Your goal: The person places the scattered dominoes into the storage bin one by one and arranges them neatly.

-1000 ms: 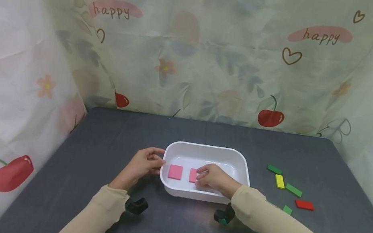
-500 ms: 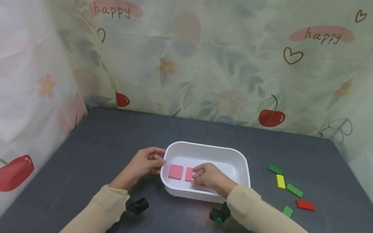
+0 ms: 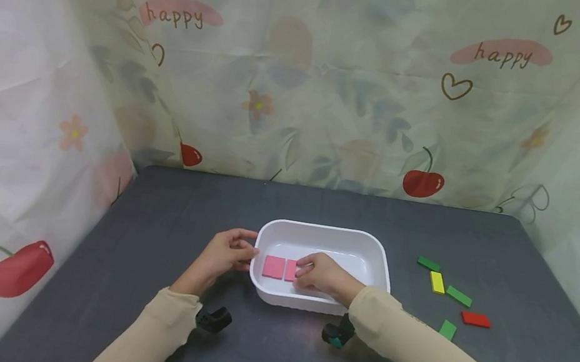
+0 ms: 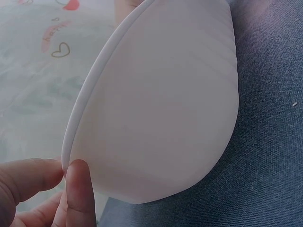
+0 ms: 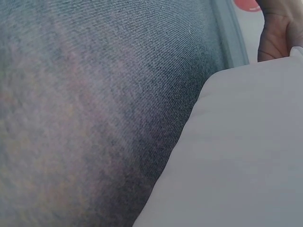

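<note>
Head view: the left pink tile and the right pink tile lie inside the white tray, in its left part, side by side with a thin gap between them; the governing relation, as judged, is this gap, whose long axis runs near to far. The right pink tile lies immediately left of the fingertips of the right hand, which is the nearer hand; its visible strip is longest near to far, its right edge hidden by the fingers; whether they pinch the tile or merely press it cannot be told. The left hand pinches the tray's left rim; a yellow block lies on the table, well right of the tray.
</note>
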{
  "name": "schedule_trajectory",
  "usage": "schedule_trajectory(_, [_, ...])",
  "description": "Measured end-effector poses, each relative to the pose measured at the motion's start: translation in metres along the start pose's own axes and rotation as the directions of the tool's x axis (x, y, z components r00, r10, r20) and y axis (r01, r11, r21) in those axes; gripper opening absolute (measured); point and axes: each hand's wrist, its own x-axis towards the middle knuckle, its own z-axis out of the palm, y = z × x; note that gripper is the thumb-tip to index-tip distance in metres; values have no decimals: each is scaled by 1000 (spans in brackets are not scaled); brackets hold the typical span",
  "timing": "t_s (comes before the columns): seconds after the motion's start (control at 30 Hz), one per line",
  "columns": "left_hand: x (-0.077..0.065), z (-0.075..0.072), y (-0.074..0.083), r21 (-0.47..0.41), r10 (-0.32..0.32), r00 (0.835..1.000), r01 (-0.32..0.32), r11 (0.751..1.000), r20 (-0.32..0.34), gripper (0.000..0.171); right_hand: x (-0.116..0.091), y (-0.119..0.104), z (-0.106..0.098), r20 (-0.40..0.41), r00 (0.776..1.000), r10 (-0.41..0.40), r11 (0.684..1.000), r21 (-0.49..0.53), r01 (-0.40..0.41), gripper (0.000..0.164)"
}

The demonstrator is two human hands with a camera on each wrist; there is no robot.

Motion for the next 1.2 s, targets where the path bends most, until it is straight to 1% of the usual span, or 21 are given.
schedule_trajectory(0.43, [0,0,0,2,3,1000,-3,1000,0,41,-1,-2,1,11,1000,21,999,27,-22,45])
schedule_trajectory(0.97, [0,0,-1,6,11,1000,-11,1000,-5,40,0,-4,3,12,1000,26,1000,14,-26,45])
schedule_trajectory(1.2, [0,0,-1,0,4,1000,-4,1000,-2,41,-1,-4,3,9,1000,30,999,23,-30,45])
